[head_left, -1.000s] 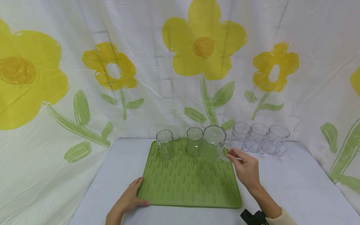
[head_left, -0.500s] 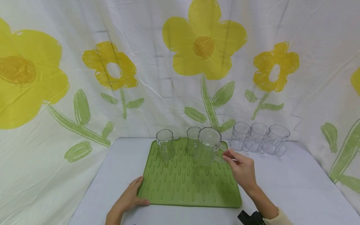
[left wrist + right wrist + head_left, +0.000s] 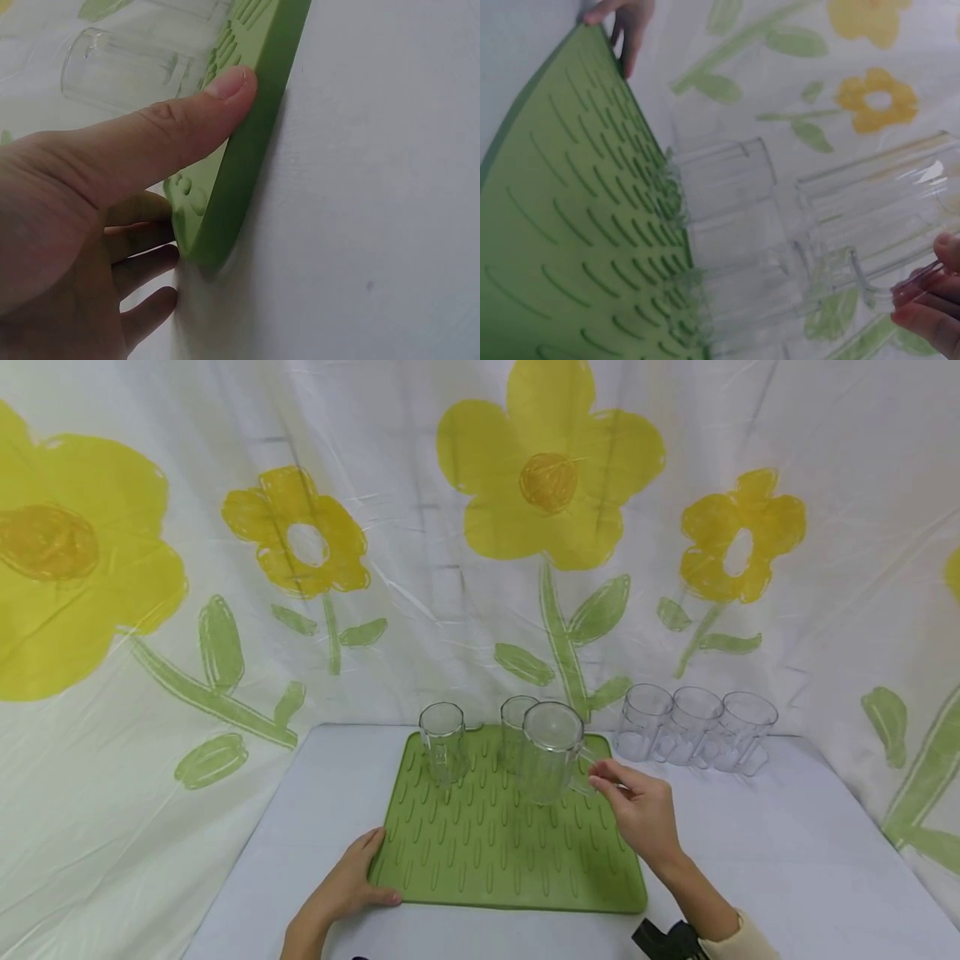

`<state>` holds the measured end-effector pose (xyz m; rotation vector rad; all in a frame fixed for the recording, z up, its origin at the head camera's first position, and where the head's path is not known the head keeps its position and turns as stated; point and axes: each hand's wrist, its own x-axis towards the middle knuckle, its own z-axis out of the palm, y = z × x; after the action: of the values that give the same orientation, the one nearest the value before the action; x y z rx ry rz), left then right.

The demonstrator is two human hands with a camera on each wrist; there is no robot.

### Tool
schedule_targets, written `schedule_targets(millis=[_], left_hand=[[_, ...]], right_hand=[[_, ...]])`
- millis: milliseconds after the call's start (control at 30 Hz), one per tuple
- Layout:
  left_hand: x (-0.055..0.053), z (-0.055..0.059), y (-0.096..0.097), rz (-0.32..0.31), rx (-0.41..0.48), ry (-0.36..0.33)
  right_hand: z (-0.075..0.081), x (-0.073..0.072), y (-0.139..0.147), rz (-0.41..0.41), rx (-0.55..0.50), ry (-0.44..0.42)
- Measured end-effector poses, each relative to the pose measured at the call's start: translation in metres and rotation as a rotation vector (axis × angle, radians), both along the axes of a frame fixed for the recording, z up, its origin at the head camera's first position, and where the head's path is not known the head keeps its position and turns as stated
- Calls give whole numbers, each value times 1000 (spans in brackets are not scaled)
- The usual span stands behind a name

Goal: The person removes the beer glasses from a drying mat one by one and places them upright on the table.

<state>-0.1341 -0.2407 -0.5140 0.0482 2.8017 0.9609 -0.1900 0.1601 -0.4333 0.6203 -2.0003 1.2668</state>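
Note:
In the head view my right hand point(image 3: 637, 810) pinches the handle of a clear glass mug point(image 3: 547, 768). The mug is held over the back half of a green ribbed mat point(image 3: 480, 868), and in the right wrist view it hangs apart from the mat. Its base seems to face up. Two more glass mugs stand on the mat's back part: one on the left point(image 3: 442, 747), the other point(image 3: 513, 735) partly behind the held mug. My left hand point(image 3: 345, 878) rests at the mat's front left corner; its straight thumb point(image 3: 187, 124) lies on top, fingertips touching the side edge.
Three clear glass mugs stand in a row on the white table point(image 3: 750, 843), right of the mat: near point(image 3: 641, 727), middle point(image 3: 688, 731) and far right point(image 3: 742, 735). A white curtain point(image 3: 420, 635) with yellow flowers hangs behind the table's back edge.
My right hand has carried the held mug a little left and slightly nearer, so it now overlaps the middle mug on the mat. The left hand has stayed at the mat's corner.

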Motion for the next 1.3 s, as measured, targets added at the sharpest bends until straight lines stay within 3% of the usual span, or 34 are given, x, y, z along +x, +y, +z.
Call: schedule_targets(millis=[367,1300], left_hand=[[-1,4,1,8,-2,-43],[0,4,2,9,-22,-23]], right_hand=[[3,-2,-1,-3,31,-2],[3,-2,0,-17,46,0]])
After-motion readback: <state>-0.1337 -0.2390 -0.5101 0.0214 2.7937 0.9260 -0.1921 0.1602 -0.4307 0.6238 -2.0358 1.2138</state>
